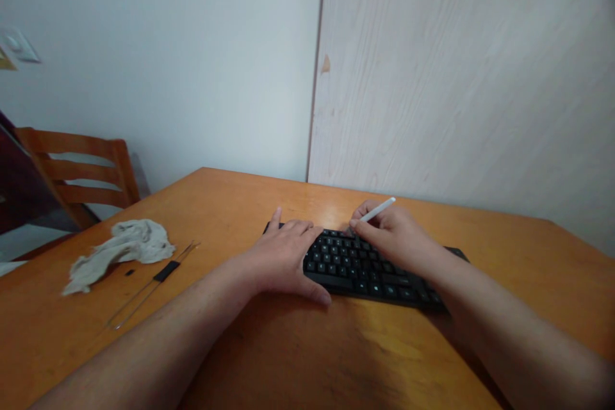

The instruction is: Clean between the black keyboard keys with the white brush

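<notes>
A black keyboard [336, 262] lies on the wooden table, partly covered by both hands. My left hand [288, 253] rests flat over its left end, fingers spread and the thumb stretched along the near edge. Between the thumb and fingers of my right hand [389, 230] is a slim white pen-like tool [379, 208], tilted with its upper end to the right. Its lower end meets the keys near the back row, where the tip is too dark and small to make out.
To the left lie a crumpled grey cloth [132, 243], a small black piece like a keycap [129, 273] and a wire tool with a black grip [166, 271]. A wooden chair [86, 170] stands beyond the table's [298, 359] left edge. A wall [230, 77] rises behind.
</notes>
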`<action>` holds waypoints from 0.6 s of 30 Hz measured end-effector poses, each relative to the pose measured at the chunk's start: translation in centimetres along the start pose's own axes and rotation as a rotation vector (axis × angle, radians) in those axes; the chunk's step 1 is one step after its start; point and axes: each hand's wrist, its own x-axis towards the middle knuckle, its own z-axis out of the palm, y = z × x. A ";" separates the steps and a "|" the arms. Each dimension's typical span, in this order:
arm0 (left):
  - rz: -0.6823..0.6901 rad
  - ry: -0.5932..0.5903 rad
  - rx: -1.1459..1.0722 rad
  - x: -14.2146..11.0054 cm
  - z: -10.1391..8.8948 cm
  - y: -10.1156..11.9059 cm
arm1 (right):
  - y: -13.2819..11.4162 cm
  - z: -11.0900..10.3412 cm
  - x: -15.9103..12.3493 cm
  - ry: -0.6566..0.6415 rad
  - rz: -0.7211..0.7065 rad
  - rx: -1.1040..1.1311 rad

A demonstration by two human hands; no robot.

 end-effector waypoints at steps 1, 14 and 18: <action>0.001 -0.001 0.002 0.0 0.0 0.0 | 0.1 0.3 0.0 0.009 -0.005 -0.011; 0.020 0.015 0.006 0.0 0.3 -0.2 | 0.4 1.5 0.1 -0.019 -0.022 -0.178; 0.022 0.007 0.012 0.0 0.3 -0.2 | -0.1 1.2 -0.2 -0.051 -0.038 -0.220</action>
